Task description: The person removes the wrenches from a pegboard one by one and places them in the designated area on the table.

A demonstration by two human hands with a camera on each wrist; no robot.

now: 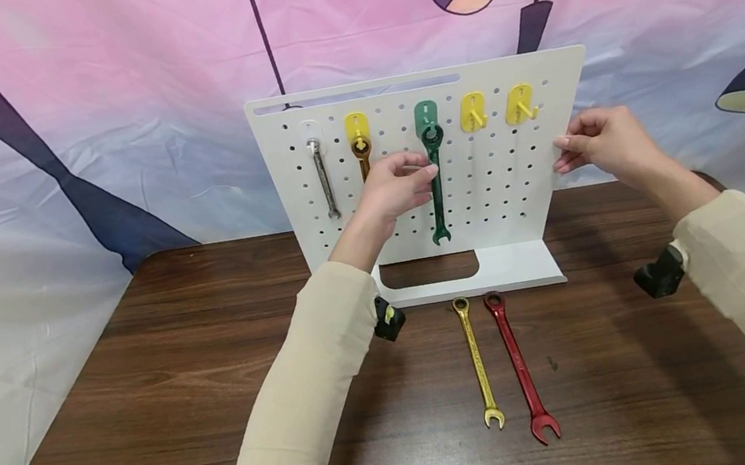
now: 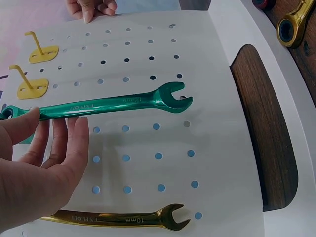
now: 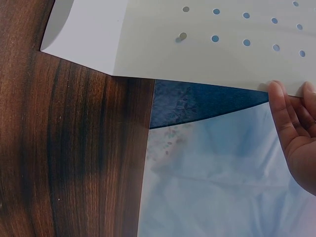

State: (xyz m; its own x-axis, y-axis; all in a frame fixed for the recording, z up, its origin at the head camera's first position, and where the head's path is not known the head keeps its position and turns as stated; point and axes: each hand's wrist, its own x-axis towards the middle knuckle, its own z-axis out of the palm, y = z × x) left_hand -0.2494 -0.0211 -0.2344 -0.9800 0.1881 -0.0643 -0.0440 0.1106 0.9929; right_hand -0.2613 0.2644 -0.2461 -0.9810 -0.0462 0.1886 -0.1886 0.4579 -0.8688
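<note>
A green combination wrench [image 1: 438,199] hangs by its ring end at the green hook [image 1: 426,115] of a white pegboard [image 1: 500,222]. My left hand [image 1: 398,187] pinches its shaft below the ring, and in the left wrist view the wrench's open end [image 2: 173,98] points away from the fingers. My right hand [image 1: 606,140] grips the pegboard's right edge with thumb and fingertips, also seen in the right wrist view. Left of the green wrench hang a bronze-gold wrench [image 2: 118,218], partly behind my left hand in the head view, and a small silver wrench [image 1: 326,183].
Two yellow hooks [image 1: 473,113] at the board's upper right carry nothing. On the brown wooden table [image 1: 217,349], a yellow-gold wrench [image 1: 477,365] and a red wrench [image 1: 522,370] lie in front of the board's base. A printed cloth [image 1: 187,131] hangs behind.
</note>
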